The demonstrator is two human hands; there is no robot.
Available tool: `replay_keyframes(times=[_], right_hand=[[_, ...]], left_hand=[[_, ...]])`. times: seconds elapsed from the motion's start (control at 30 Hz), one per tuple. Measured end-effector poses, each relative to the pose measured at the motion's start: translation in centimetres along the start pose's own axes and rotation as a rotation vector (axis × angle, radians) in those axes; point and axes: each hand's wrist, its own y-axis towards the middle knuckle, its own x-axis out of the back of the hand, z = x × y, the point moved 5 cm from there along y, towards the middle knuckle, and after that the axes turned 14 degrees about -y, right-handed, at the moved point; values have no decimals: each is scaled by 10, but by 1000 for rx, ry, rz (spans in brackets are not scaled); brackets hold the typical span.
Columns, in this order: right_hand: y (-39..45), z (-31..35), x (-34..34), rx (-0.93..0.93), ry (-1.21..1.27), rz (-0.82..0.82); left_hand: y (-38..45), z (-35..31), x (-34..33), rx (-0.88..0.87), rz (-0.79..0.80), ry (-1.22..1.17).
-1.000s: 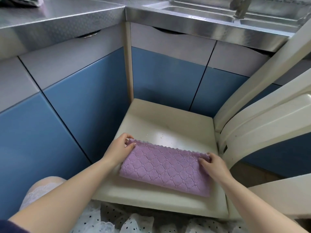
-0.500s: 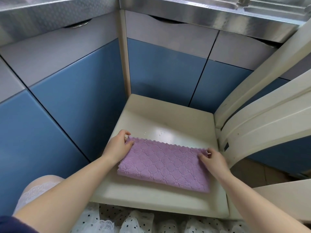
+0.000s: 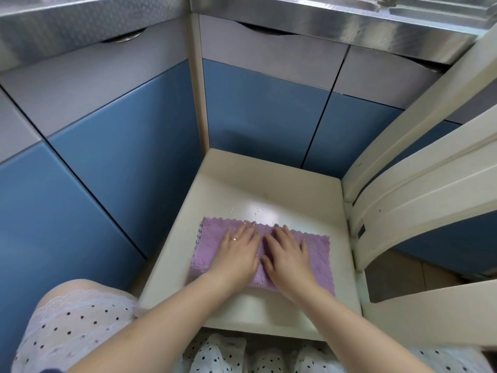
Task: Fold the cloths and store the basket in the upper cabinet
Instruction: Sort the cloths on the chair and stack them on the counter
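The purple cloth [image 3: 317, 254] is a soft, light, plush rag with a scalloped edge; it will likely sag and lose its fold if lifted by one point, so it is best taken at two corners or along a short end, pinched through every layer. It does not look slippery, though the cream chair seat [image 3: 269, 184] under it is smooth and the cloth may slide when pushed.

The cloth lies folded into a long band on the near half of the seat, directly beneath both palms. The left hand [image 3: 236, 254] and the right hand [image 3: 289, 257] rest flat and side by side on its middle, fingers stretched out and slack, gripping nothing, only pressing. The fingertips reach the far scalloped edge; the cloth's ends stick out beyond each hand's outer side, and its near edge sits under the wrists.

No basket is in sight.
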Motion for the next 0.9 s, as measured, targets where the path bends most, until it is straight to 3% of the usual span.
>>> replay_keyframes(times=[0.5,0.6,0.7,0.77,0.9], right_hand=[[-34,-51,-10,-71,-160,127],[-17,-36,12,71,-125,-27],[-6,-12,20,316,-163,-25],[-2,-4,21,358,-190,48],[2,-15,16,324,-275,22]], left_hand=[[-24,35,-7,40,88,93],[-38,3,-4,-200,-2,106],[-61,-23,-16,-470,-48,36],[-70,-20,-21,-481,-19,47],[-72,10,-19,-433,7,178]])
